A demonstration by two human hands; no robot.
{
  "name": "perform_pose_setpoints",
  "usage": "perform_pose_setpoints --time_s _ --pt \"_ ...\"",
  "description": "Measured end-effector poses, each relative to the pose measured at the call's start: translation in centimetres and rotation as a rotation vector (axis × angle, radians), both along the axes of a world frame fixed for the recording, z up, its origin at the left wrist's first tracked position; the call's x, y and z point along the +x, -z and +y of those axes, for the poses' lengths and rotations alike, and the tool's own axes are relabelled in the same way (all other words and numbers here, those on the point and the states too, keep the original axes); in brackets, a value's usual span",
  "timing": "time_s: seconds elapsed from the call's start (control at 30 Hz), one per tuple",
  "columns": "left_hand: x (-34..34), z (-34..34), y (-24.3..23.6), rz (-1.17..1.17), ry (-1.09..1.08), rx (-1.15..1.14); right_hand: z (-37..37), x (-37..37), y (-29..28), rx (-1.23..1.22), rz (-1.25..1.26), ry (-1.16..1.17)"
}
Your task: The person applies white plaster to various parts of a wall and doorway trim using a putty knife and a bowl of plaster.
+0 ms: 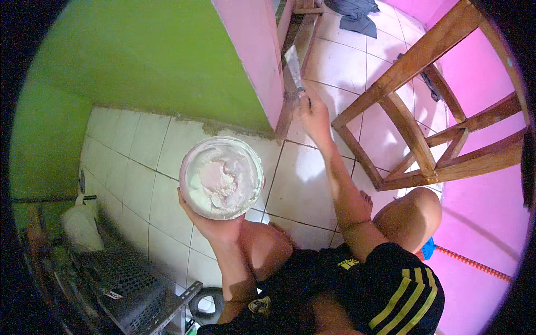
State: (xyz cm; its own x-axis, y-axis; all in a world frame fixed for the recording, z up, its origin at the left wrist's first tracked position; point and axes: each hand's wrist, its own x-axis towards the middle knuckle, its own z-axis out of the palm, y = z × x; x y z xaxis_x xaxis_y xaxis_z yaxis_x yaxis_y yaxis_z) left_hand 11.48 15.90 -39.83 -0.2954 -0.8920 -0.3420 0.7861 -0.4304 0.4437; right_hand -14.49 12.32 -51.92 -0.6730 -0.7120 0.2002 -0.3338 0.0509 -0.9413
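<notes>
My left hand (215,228) holds a round tub of white paste (219,178) from below, its open top facing up. The paste is smeared around the inner wall and heaped unevenly in the middle. Farther off to the right, my right hand (314,116) is closed on the handle of a putty knife (293,64), its pale blade pointing away from me. The blade is close to the pink edge of the wall (254,56); whether they touch I cannot tell.
On the right, a wooden frame (416,142) with crossbars stands by the pink wall. A black perforated crate (125,285) sits at the lower left. Dark cloth (354,14) lies on the white tiled floor (304,187) beyond the doorway. A red patterned pole (474,262) is beside my knee.
</notes>
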Motion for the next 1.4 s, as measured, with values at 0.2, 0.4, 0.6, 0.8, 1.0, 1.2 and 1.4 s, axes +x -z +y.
perform_pose_setpoints --time_s 0.2,0.4,0.6,0.8,1.0,1.2,1.4 --pt "0.9 -0.2 0.8 -0.003 -0.095 0.059 -0.5 -9.3 2.6 -0.196 0.025 -0.194" --pt "0.3 0.4 1.1 -0.455 -0.170 -0.149 -1.6 -13.4 8.7 -0.137 0.059 -0.132" --pt "0.3 0.9 1.5 -0.581 -0.248 -0.120 -4.9 -13.7 11.6 -0.148 0.364 -0.113" --pt "2.0 0.7 1.8 -0.469 -0.180 -0.067 -7.9 -14.8 11.6 -0.233 0.334 -0.259" --pt "0.8 1.3 2.8 -1.252 -0.172 -0.485 -8.1 -13.8 11.8 -0.274 0.330 -0.243" --pt "-0.2 1.4 2.6 -1.525 -0.179 -0.575 -6.2 -12.1 9.3 -0.162 0.200 -0.378" --pt "-0.8 1.5 2.2 -1.287 -0.222 -0.417 -1.0 -11.2 6.4 -0.062 0.130 -0.445"
